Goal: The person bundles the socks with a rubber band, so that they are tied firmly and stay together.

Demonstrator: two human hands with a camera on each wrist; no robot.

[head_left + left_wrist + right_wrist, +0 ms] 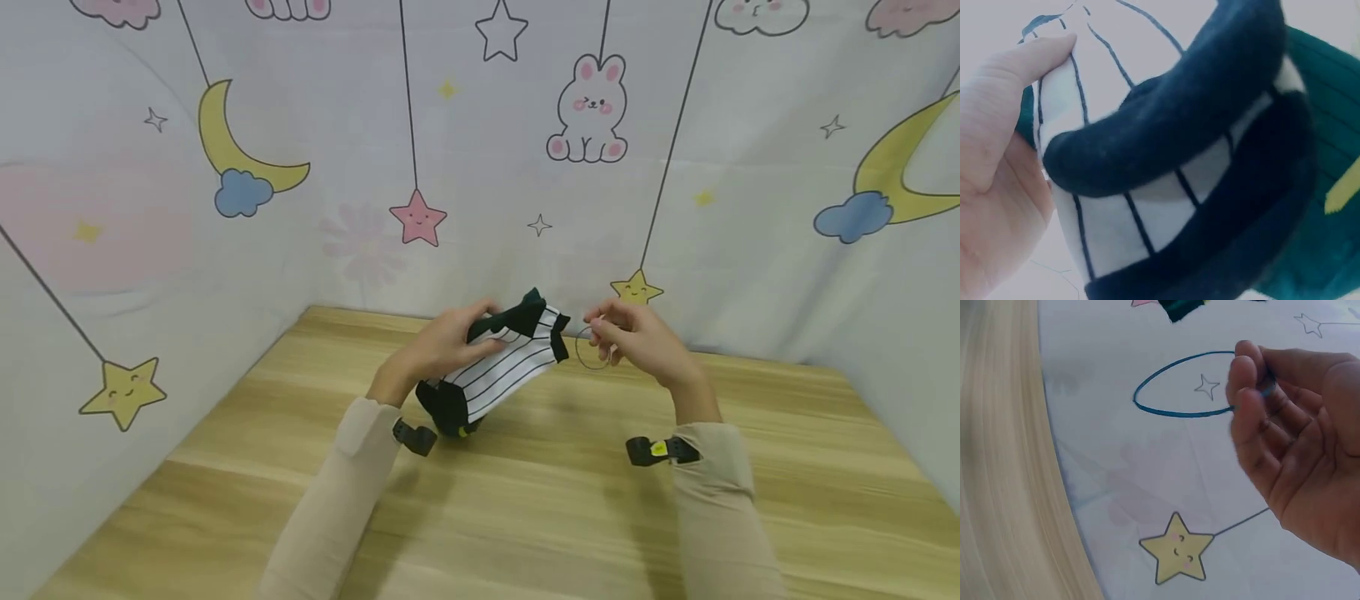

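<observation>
My left hand [450,340] grips a small cloth garment [502,371], white with thin black stripes and black edges. In the left wrist view the thumb presses on the striped cloth [1060,81], while the other fingers are partly hidden behind it. Thick dark bands [1166,137] cross the front there, and green cloth [1329,150] with a yellow mark shows at the right. My right hand [637,337] pinches a thin blue ring [1175,414] between thumb and fingertips. The ring hangs just to the right of the garment's black-edged narrow end, apart from it.
Both hands are above a wooden tabletop [525,517]. White fabric walls [480,150] printed with stars, moons and a rabbit stand behind and at both sides. Each wrist wears a small black camera on a strap [660,451].
</observation>
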